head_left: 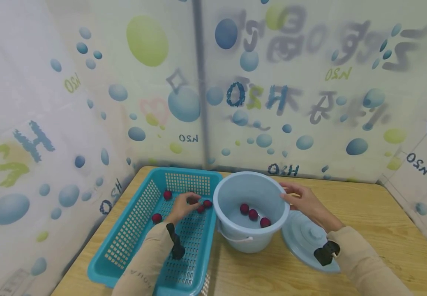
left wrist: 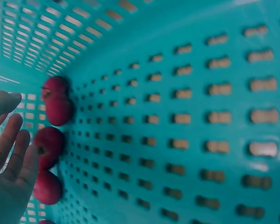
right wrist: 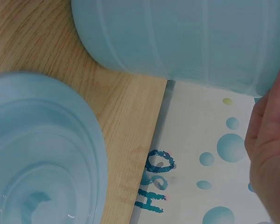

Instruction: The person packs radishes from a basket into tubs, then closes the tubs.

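Note:
A teal slotted basket [head_left: 124,222] sits at the table's left with several dark red round fruits [head_left: 167,194] in it. My left hand [head_left: 185,205] reaches into the basket, its relaxed fingers [left wrist: 11,144] just short of three fruits [left wrist: 49,147] by the wall and holding nothing. Beside the basket stands a light blue bucket [head_left: 220,193] with three red fruits [head_left: 252,214] on its bottom. My right hand [head_left: 303,201] grips the bucket's right rim, thumb on top and fingers [right wrist: 270,135] against the outer wall [right wrist: 177,37].
The bucket's light blue lid [head_left: 298,238] lies flat on the wooden table [head_left: 376,222], under my right forearm. A printed curtain with bubbles hangs close behind the table and along its left side. Bare wood shows right of the lid.

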Demonstrator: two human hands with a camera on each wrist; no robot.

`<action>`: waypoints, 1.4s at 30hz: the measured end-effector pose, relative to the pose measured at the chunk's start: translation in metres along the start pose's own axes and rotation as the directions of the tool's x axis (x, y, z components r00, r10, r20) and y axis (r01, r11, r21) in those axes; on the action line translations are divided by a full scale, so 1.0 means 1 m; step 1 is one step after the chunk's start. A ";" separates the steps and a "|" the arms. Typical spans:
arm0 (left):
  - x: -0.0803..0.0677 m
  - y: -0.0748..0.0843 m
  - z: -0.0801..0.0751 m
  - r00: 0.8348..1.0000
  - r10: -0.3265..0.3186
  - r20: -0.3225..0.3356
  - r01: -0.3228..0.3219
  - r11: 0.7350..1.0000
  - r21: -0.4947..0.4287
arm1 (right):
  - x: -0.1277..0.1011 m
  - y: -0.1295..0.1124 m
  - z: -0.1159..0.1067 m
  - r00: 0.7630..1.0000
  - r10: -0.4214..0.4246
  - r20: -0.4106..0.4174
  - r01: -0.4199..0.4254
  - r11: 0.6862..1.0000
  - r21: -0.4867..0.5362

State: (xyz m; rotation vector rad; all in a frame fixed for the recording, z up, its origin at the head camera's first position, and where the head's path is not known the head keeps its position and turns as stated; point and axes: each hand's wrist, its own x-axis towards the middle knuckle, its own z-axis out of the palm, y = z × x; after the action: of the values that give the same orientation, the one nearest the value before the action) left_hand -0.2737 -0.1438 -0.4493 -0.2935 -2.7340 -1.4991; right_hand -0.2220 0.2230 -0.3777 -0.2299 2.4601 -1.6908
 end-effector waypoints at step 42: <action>0.001 -0.015 0.014 0.999 -0.038 0.024 0.032 0.979 0.201 | 0.001 0.003 -0.001 1.000 -0.012 0.002 0.012 1.000 -0.010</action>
State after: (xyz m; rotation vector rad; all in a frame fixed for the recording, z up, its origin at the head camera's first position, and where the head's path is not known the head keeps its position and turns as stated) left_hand -0.2760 -0.1402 -0.4692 -0.2652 -2.8966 -1.2197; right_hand -0.2235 0.2242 -0.3799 -0.2480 2.4716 -1.6826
